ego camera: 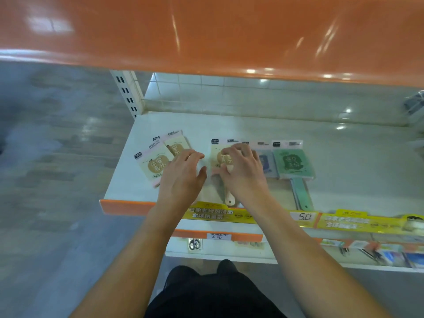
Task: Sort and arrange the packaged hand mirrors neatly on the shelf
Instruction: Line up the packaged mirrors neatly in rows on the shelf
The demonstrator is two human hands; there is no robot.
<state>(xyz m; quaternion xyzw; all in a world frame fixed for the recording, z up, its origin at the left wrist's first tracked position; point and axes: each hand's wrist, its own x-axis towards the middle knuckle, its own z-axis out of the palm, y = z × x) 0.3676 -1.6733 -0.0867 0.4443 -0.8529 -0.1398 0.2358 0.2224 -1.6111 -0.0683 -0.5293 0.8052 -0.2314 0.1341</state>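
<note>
Lying mid-frame on the white shelf (229,129) are packaged mirrors. Your right hand (243,171) curls onto the beige mirror (221,158); your left hand (183,173) hovers relaxed, empty.

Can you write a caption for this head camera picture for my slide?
Two hands, left hand and right hand, straighten beige packaged mirrors on a white shelf.

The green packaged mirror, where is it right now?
The green packaged mirror lies flat at the row's right end on the white shelf, beside the blue one.

The right hand (241,171) grips a beige mirror (221,157) on the shelf (344,157); the left hand (183,173) hovers beside it.
</note>
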